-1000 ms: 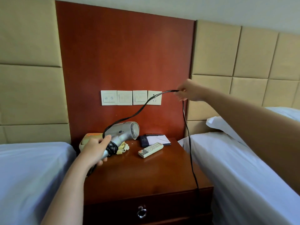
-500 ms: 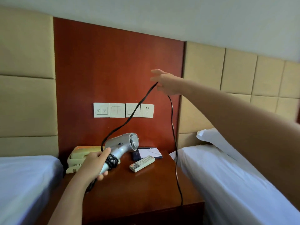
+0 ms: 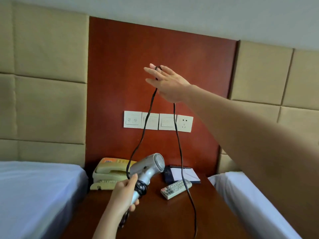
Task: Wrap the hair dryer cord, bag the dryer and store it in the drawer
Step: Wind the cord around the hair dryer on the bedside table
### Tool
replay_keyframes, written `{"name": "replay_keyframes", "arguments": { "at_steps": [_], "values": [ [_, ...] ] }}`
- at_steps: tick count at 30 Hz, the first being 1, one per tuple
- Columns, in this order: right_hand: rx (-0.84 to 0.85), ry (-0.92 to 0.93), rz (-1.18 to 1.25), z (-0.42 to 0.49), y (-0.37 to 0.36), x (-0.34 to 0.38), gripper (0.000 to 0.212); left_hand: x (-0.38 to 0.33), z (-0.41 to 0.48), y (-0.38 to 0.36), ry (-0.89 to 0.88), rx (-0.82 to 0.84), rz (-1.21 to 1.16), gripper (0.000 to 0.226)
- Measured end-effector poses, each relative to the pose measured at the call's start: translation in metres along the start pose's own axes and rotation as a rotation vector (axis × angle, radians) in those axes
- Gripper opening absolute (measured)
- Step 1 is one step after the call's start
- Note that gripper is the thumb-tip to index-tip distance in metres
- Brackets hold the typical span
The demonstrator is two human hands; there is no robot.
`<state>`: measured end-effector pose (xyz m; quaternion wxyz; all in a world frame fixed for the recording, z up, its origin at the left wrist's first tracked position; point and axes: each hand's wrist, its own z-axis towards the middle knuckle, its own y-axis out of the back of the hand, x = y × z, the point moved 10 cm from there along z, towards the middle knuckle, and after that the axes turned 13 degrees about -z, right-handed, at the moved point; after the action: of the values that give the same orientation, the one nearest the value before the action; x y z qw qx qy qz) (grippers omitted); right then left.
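- Since a second ago the right hand has climbed from beside the wall sockets to well above them, pulling the cord up into a tall loop. The left hand has hardly shifted.
- The right hand's fingers are straight and spread. The cord hangs between them, draped rather than clenched.
- The left hand is curled round the handle of the hair dryer, held just above the far left of the nightstand, near the telephone.
- A few turns already sit on the handle by the left hand, but a long run of cord is still loose. One strand rises to the right hand and the other drops past the remote and out of view below.
- Bagging and storing look untouched; neither bag nor drawer is in view.
- There is free air above the nightstand, with a bed close on each side. The hanging strand crosses in front of the remote and notepad and could drag them.
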<state>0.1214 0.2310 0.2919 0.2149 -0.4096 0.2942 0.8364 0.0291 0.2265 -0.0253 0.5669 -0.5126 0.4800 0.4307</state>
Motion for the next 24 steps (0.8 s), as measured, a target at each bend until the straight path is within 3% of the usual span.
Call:
{"name": "replay_keyframes", "arguments": {
  "at_steps": [8, 16, 19, 24],
  "values": [
    [0.101, -0.031, 0.13, 0.018, -0.092, 0.057, 0.065, 0.049, 0.032, 0.001, 0.154, -0.073, -0.072, 0.043],
    [0.654, -0.259, 0.911, -0.078, -0.202, 0.124, 0.081, 0.06, 0.043, -0.011, 0.17, -0.104, 0.003, 0.045],
    [0.801, -0.33, 0.918, -0.138, -0.222, 0.154, 0.07, 0.063, 0.037, -0.019, 0.112, -0.074, 0.076, 0.047],
    [0.897, -0.469, 0.705, -0.248, -0.217, 0.158, 0.046, 0.07, 0.031, -0.022, 0.114, -0.076, 0.155, 0.045]
  ]
}}
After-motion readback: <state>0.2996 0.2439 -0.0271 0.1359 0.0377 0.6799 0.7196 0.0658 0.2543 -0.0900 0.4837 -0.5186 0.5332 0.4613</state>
